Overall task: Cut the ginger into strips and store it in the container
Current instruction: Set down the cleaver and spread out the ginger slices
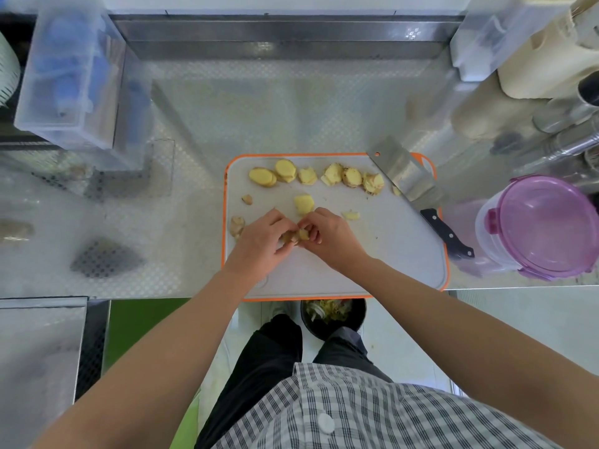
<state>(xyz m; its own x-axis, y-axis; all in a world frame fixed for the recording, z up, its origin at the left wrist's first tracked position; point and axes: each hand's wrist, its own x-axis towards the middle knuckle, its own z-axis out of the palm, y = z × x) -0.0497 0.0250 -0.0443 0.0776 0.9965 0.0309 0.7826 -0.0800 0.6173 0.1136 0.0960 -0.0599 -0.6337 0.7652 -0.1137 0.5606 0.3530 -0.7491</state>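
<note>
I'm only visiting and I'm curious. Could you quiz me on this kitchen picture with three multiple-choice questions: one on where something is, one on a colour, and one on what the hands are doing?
1. Where is the knife?
A) on the floor
B) on the right side of the board
C) under the board

2. What colour is the lid of the container?
A) green
B) red
C) purple

3. What do the left hand and right hand hold?
A) one ginger piece, together
B) nothing
C) the knife

Answers:
1 B: its blade lies across the board's far right corner.
2 C: the lid is see-through purple.
3 A: fingers of both hands pinch the same piece.
</note>
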